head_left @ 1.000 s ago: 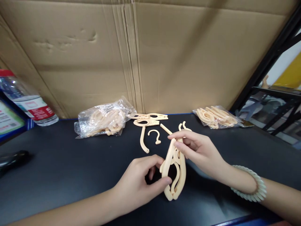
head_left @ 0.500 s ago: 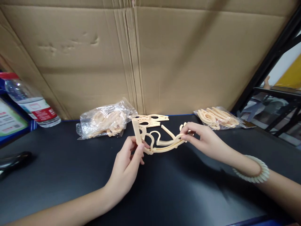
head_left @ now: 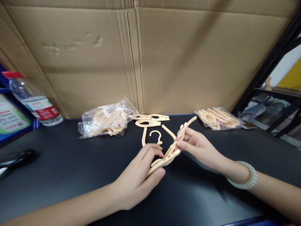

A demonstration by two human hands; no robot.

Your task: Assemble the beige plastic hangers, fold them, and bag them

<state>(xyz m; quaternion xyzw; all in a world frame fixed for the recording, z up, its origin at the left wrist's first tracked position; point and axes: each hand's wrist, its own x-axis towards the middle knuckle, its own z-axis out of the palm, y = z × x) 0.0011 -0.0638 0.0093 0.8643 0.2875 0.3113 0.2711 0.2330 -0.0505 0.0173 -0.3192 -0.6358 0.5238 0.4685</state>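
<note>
Between my hands, above the black tabletop, is a beige plastic folding hanger (head_left: 171, 154), tilted up to the right. My left hand (head_left: 141, 175) pinches its lower end, thumb below and fingers over the top. Its upper part is gripped by my right hand (head_left: 192, 142), with one arm tip sticking out past the fingers. Behind them on the table lie a beige hanger hook (head_left: 160, 137), two loose curved arms, one left (head_left: 144, 136) and one right (head_left: 168, 131), and several flat clip-shaped pieces (head_left: 152, 121). The fingers hide part of the hanger's joint.
Clear plastic bags of similar beige parts lie at the back left (head_left: 105, 122) and back right (head_left: 218, 117). A red-capped water bottle (head_left: 39, 103) stands at far left, near a black shiny object (head_left: 17, 158). A cardboard wall (head_left: 188, 62) closes off the back.
The hanger has turned from a wide, level spread to a steep, narrower slant, and my hands have come closer together. My left hand has moved right and down. The hook now lies uncovered on the table.
</note>
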